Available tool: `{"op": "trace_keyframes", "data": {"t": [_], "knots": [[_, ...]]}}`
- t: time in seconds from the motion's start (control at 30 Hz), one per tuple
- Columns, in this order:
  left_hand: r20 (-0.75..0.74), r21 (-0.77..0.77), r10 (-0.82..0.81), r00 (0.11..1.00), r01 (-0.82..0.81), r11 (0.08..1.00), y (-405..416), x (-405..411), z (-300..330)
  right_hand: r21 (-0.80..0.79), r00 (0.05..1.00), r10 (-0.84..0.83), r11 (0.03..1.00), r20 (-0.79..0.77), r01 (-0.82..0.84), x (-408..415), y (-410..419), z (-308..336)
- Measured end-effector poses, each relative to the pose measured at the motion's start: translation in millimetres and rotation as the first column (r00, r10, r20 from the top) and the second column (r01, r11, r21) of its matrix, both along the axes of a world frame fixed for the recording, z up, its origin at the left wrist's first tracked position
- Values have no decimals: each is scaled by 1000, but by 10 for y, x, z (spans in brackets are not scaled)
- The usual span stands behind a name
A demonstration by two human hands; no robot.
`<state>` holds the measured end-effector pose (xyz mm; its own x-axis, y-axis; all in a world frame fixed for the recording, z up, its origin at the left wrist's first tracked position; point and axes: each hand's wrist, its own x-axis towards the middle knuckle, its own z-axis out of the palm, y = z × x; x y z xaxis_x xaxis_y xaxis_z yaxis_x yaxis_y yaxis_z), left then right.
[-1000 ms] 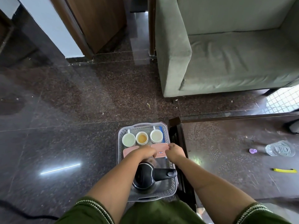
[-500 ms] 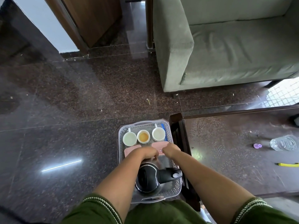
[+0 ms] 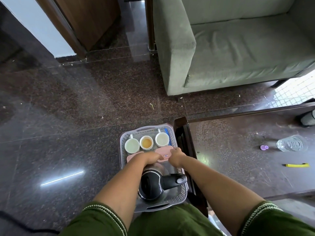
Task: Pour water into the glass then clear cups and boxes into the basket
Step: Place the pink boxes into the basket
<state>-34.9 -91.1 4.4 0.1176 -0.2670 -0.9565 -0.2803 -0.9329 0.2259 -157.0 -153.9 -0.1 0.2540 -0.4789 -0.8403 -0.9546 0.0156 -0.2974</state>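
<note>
A grey perforated basket [image 3: 182,188] stands on the dark floor beside the table. At its far end sit three white cups [image 3: 146,142], the middle one holding brown liquid. Two pink boxes lie behind them: the left pink box [image 3: 132,157] and the right pink box [image 3: 164,150]. A black and steel kettle [image 3: 152,184] fills the near end. My left hand [image 3: 151,158] reaches over the kettle with its fingers curled down onto the left box. My right hand [image 3: 176,155] grips the right box at its near right corner. A clear glass [image 3: 292,143] sits on the table [image 3: 238,167].
A purple cap [image 3: 264,147] and a yellow strip [image 3: 295,165] lie on the table near the glass. A green sofa [image 3: 230,48] stands beyond the table. A wooden door and a white wall are at the far left. A black cable [image 3: 20,225] crosses the floor at bottom left.
Both hands stay on the pink boxes in the basket. My right hand has shifted slightly towards the right box's edge. The cups and kettle have not moved.
</note>
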Motion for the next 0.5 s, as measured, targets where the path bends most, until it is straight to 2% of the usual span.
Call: {"op": "trace_keyframes", "data": {"t": [0.1,0.2,0.3,0.4,0.5], "knots": [[23,-67,-5,1000,7,998,-30,3,69,-43,991,-104,993,82,108,-129,-127,99],[214,-155,15,977,19,988,-121,-95,290,-98,964,-216,968,153,233,-308,-255,222],[395,-274,-1,919,119,954,-293,-318,495,-117,925,-326,929,194,352,-558,-396,398],[397,-401,12,918,162,902,-519,-645,654,-147,876,-420,876,238,460,-872,-540,561],[397,-459,-17,918,214,862,-794,-1027,735,-221,829,-476,810,295,544,-1247,-689,644]]}}
